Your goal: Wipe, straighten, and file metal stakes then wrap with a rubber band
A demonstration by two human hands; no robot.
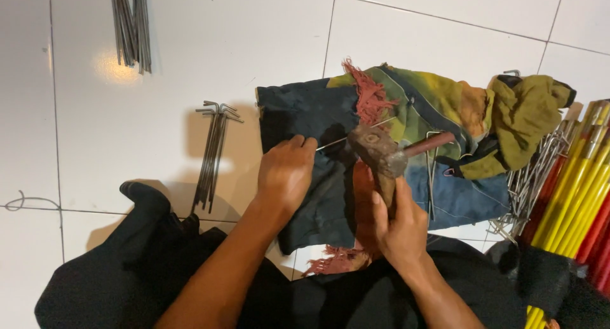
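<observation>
My right hand grips the wooden handle of a rusty hammer, whose head hangs just above a thin metal rod. My left hand pinches the near end of that rod and presses it against a folded, stained cloth of dark blue, green and yellow with a red frayed fringe. The cloth lies on the white tiled floor. A reddish rod pokes out to the right of the hammer head.
A bundle of bent-ended metal rods lies left of the cloth. Straight grey rods lie at the top left. Yellow and red sticks and a heap of bent wire pegs are at the right. My dark trousers fill the bottom.
</observation>
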